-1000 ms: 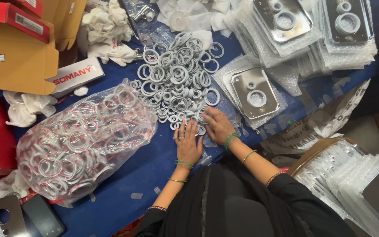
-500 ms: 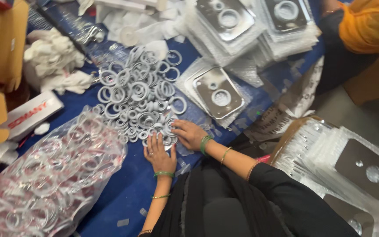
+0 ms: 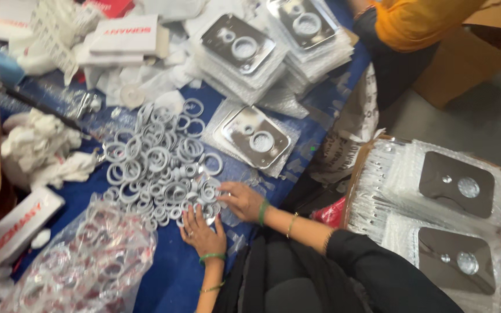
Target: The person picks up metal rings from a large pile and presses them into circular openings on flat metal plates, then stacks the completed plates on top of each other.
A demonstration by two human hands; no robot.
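Observation:
A loose pile of white plastic rings lies on the blue table. My left hand rests flat at the pile's near edge, fingers spread over a few rings. My right hand sits just to its right, fingers curled on rings at the pile's corner; whether it grips one I cannot tell. Both wrists wear green bangles. A metal plate in a clear bag lies right behind my right hand.
A clear bag full of rings lies at the near left. Stacks of bagged metal plates fill the far side, more in a carton at right. White boxes, crumpled cloth, and a person in orange are nearby.
The view has swung left and down, so the ring pile and hands now sit lower left of centre. Both hands stay at the pile's near edge, shifting slightly among the rings.

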